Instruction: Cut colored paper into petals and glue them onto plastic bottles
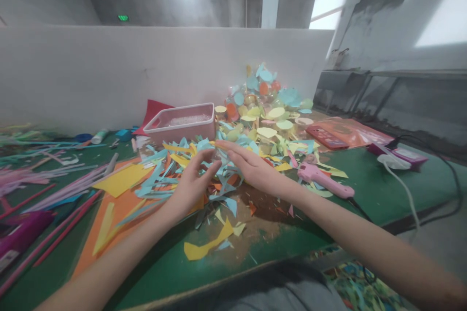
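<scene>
My left hand (197,176) reaches over a heap of cut paper scraps, fingers curved and thumb apart from the forefinger. Close on its right, my right hand (250,164) is stretched flat toward it, fingertips near the left hand's. Pale blue paper scraps (229,205) lie below and between the hands. Something clear and shiny seems to show between the fingertips, too blurred to name. A pink hot glue gun (326,181) rests right of the right hand. Behind the hands stands a pink plastic basket (182,132) with clear material inside.
Clear plastic pieces with coloured paper discs (264,88) are piled at the back. Paper strips (69,187) and a purple box (24,238) lie left, beside an orange sheet (93,233). At right are a red phone-like object (327,137), a purple tissue pack (408,156) and cables (408,194).
</scene>
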Demonstrator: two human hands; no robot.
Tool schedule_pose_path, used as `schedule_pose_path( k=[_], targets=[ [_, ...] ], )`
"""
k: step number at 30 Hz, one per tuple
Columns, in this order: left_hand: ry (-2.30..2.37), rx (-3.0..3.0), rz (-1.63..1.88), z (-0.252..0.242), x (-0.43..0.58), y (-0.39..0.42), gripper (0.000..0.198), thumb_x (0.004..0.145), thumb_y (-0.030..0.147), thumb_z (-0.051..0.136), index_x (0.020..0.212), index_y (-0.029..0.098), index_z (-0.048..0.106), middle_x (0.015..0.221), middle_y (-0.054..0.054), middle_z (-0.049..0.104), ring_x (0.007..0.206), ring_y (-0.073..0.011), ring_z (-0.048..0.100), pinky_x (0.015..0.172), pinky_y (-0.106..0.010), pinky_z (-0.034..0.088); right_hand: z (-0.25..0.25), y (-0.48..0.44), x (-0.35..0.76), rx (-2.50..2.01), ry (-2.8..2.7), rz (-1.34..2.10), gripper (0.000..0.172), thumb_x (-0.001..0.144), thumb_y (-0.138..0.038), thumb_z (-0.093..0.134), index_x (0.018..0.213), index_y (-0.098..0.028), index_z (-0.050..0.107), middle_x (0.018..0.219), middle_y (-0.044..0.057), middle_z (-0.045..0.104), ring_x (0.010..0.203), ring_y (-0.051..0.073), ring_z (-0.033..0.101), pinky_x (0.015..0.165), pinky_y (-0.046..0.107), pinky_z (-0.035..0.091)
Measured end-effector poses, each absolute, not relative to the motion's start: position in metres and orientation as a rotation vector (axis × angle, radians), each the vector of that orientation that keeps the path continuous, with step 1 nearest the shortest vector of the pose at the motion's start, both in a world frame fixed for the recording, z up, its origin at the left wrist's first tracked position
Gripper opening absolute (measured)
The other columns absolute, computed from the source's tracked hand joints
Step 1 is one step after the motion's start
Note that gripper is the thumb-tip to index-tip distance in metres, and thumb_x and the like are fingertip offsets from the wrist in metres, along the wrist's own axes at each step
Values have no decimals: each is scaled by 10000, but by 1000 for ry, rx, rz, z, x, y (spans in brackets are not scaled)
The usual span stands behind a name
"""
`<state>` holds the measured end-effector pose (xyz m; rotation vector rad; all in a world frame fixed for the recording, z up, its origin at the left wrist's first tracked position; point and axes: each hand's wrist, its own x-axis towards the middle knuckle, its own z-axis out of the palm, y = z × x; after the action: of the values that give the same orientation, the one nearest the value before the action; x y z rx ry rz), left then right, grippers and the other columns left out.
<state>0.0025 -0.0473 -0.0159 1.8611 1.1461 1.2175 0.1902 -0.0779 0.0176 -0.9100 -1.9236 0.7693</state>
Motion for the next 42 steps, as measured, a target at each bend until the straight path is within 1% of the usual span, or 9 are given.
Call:
schedule_pose_path(
  k=[4, 7, 10, 22, 25, 27, 31, 38, 42],
  targets=[
    [1143, 1929, 1209, -16, 2, -47, 439, 881, 557, 591, 1164, 223, 619, 1164, -80, 654, 1047, -244, 619, 866, -375, 512, 14, -78, 189, -880, -1946, 743, 459, 1049, -393, 336, 1460, -271, 499, 1581, 36, 435, 1480, 175, 352, 1250, 458, 237],
    [1160, 1958, 1213, -16, 2, -47, 426, 888, 553, 585, 1160, 228, 623, 1138, -67, 659, 1013, -230, 621, 889, -375, 497, 13, -78, 189, -869, -1944, 732, 466, 1049, -386, 335, 1463, -246, 498, 1579, 52, 437, 1481, 173, 350, 1254, 453, 228],
    [1162, 1978, 1230, -15, 2, -47, 404, 891, 543, 585, 1149, 234, 630, 1126, -60, 667, 994, -222, 622, 901, -371, 488, 13, -78, 189, -862, -1931, 723, 464, 1053, -392, 328, 1463, -257, 497, 1576, 47, 443, 1479, 178, 356, 1252, 467, 230],
    [1138, 1936, 1229, -15, 2, -47, 403, 886, 539, 590, 1135, 225, 635, 1120, -72, 663, 972, -230, 625, 854, -378, 518, 8, -75, 188, -840, -1955, 679, 469, 1057, -413, 310, 1468, -276, 492, 1582, 31, 432, 1485, 168, 342, 1252, 451, 236],
    [1123, 1940, 1232, -16, 2, -45, 402, 895, 535, 584, 1145, 225, 633, 1126, -71, 660, 998, -231, 624, 854, -368, 516, 9, -78, 189, -854, -2027, 637, 503, 1055, -408, 301, 1508, -240, 440, 1612, 43, 381, 1511, 175, 288, 1259, 448, 216],
    [1119, 1933, 1240, -16, 2, -45, 399, 894, 533, 589, 1148, 229, 635, 1124, -67, 657, 1001, -229, 626, 845, -359, 519, 11, -82, 189, -891, -2087, 614, 538, 1051, -422, 310, 1547, -223, 374, 1642, 53, 315, 1529, 184, 238, 1263, 455, 198],
    [1109, 1880, 1253, -18, 1, -45, 409, 885, 545, 602, 1163, 248, 634, 1113, -56, 652, 923, -214, 636, 788, -346, 537, 13, -88, 190, -928, -2181, 568, 618, 1037, -479, 353, 1598, -242, 248, 1679, 50, 199, 1550, 204, 163, 1261, 481, 186],
    [1153, 1956, 1297, -19, 0, -45, 390, 896, 521, 591, 1166, 244, 642, 1114, -59, 661, 993, -227, 629, 889, -370, 507, 8, -85, 188, -901, -2209, 479, 724, 1016, -537, 401, 1613, -181, 197, 1686, 82, 161, 1555, 202, 131, 1267, 445, 160],
    [1171, 1991, 1284, -15, 0, -46, 391, 895, 508, 579, 1162, 227, 631, 1133, -66, 654, 1062, -236, 606, 951, -386, 463, 7, -84, 188, -895, -2207, 489, 740, 1011, -568, 396, 1617, -198, 188, 1686, 70, 159, 1555, 207, 137, 1267, 442, 162]
  ],
)
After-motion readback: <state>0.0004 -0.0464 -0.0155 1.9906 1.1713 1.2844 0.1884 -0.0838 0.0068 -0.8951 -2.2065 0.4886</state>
